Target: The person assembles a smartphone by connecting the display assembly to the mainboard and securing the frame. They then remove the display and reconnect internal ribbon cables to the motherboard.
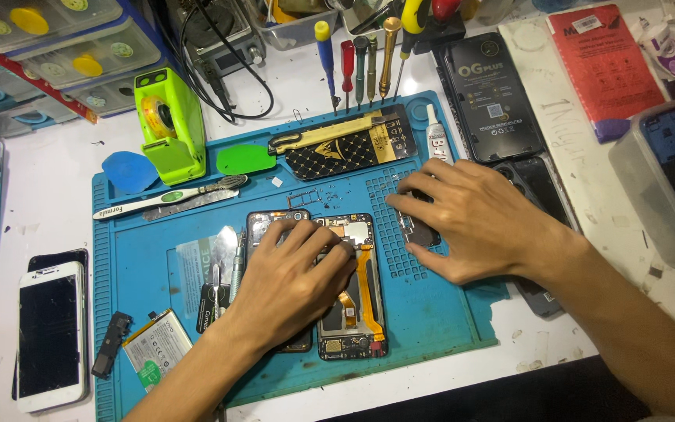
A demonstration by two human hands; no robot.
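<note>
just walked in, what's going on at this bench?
A person is working on an opened phone lying on a blue work mat. The left hand rests on the phone's exposed insides; the right hand presses a small dark part on the mat beside it. A removed battery lies at the mat's lower left.

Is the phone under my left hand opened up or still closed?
Opened up. The phone lies on the blue mat with its back off: circuit board and orange ribbon cable are exposed. The left hand rests on it.
</note>
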